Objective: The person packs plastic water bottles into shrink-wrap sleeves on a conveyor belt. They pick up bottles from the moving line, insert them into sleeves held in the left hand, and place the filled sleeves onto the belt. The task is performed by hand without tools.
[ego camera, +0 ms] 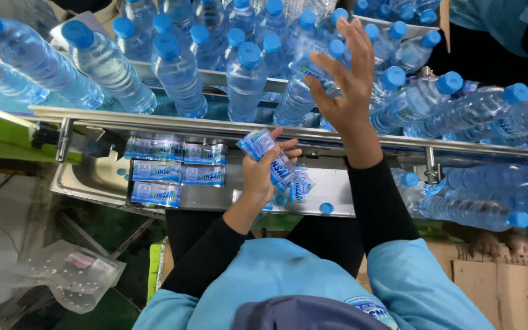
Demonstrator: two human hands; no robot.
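My left hand [263, 173] grips a stack of blue-and-white plastic labels [258, 143] just below the metal rail [154, 122] of a conveyor. My right hand [344, 82] is raised over the conveyor with fingers spread, holding nothing, close to a blue-capped clear water bottle [297, 91]. Many more capped bottles [178, 73] stand packed together on the belt.
Bundles of labels [175, 171] lie on a steel tray [87, 180] under the rail, with a loose blue cap [326, 208]. Bottles [478, 211] lie on their sides at right. Another person in blue [502, 24] stands at top right. Cardboard [502, 275] and a plastic bag [68, 275] lie below.
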